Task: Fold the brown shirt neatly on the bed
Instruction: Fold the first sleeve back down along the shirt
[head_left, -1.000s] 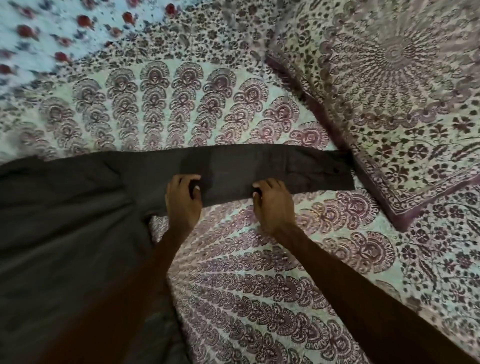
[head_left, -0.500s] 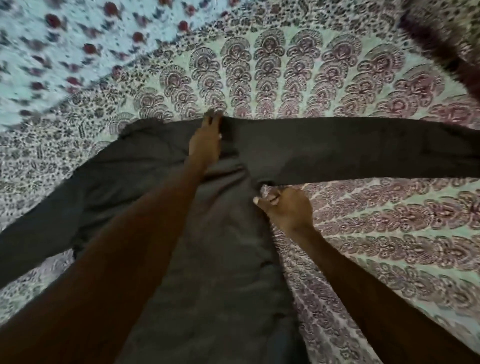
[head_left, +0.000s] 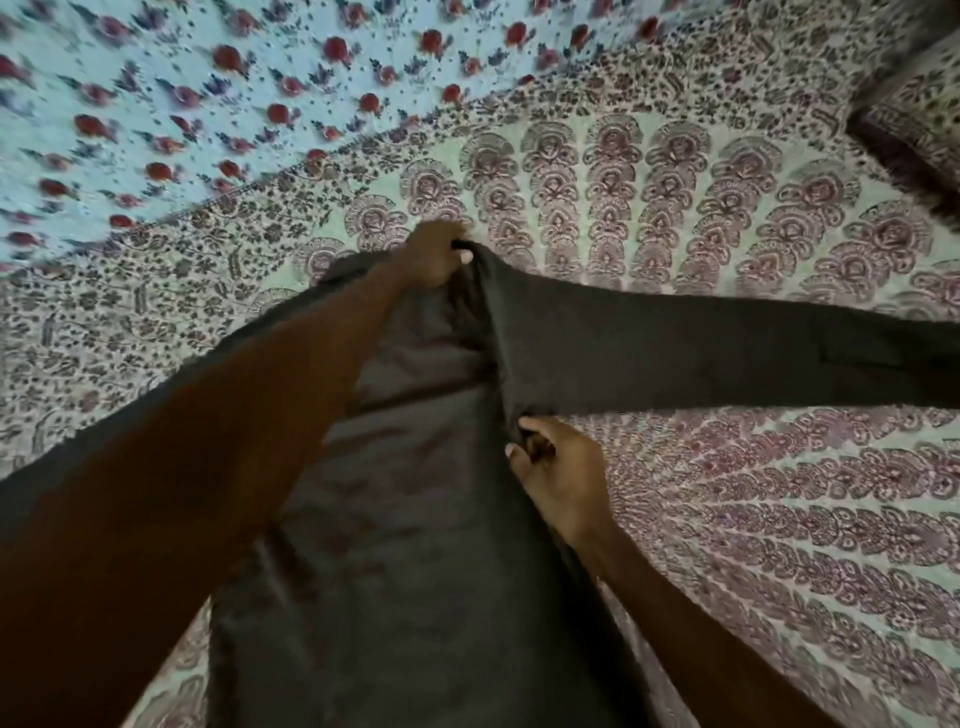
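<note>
Now the brown shirt (head_left: 415, 571) lies on the bed cover (head_left: 727, 519). L hand (head_left: 434, 254) pinches it above the sleeve (head_left: 701, 353), R hand (head_left: 561, 478) pinches below the sleeve. Prob. the side fold: next, lift and lay the sleeve inward, smooth.

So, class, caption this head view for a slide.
Left hand and right hand grip the brown shirt beside its outstretched sleeve on the bed.

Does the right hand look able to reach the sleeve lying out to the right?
Probably yes: the right hand pinches the shirt just below the sleeve, and nothing lies across it.
</note>
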